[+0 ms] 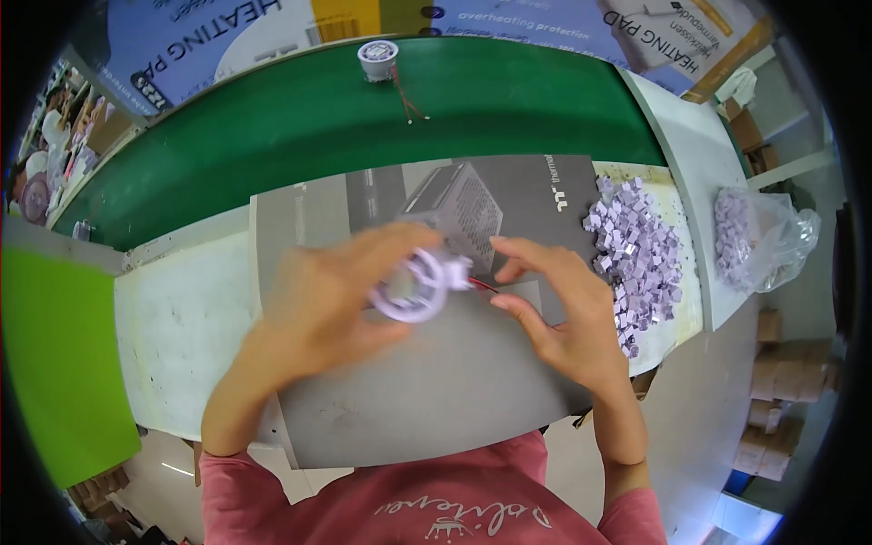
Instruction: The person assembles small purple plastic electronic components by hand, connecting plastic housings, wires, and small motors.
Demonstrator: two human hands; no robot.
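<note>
Head view: the blurred left hand (313, 289) grips a lavender ring-shaped plastic part (440, 293) over a grey cardboard sheet (409, 391). At right, the right hand (574, 318) curves beside a thin red wire (481, 284); whether its fingers pinch it is unclear.

Pale lilac on the round part (440, 292) and heaped pieces (639, 250); red and dark on the wires (482, 284); mixed greys on the cardboard (436, 391); deep green on the belt (518, 95); lime on the panel (64, 354).
</note>
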